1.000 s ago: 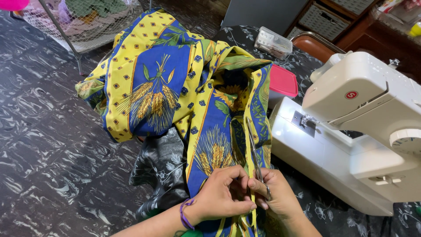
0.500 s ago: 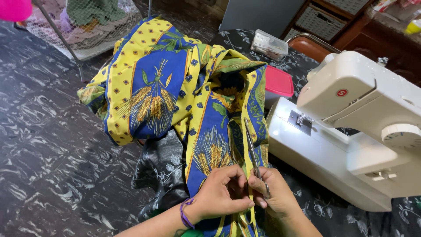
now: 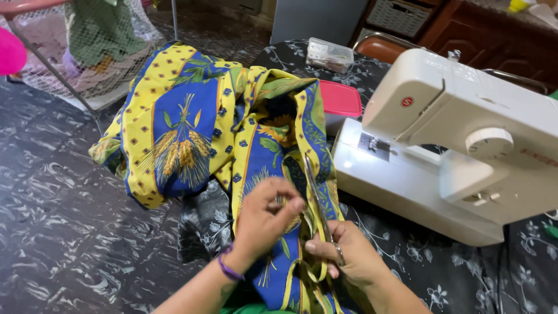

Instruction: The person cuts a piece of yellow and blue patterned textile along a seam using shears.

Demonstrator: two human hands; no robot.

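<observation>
My right hand (image 3: pixel 354 261) has raised slim metal scissors (image 3: pixel 317 197), while my left hand (image 3: pixel 264 218) still pinches the yellow-and-blue printed cloth (image 3: pixel 186 128) taut.

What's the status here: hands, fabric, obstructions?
Left hand pinching fabric. Right hand holding scissors, blades up along the fabric edge. Sewing machine close on the right, not touching.

Yellow-and-blue printed fabric (image 3: pixel 192 134), wheat-sheaf motifs, bunched and draped over dark floral table edge, near end gathered in a narrow fold, metal scissors (image 3: pixel 317 200) angled upright against that fold, blades pointing away
</observation>
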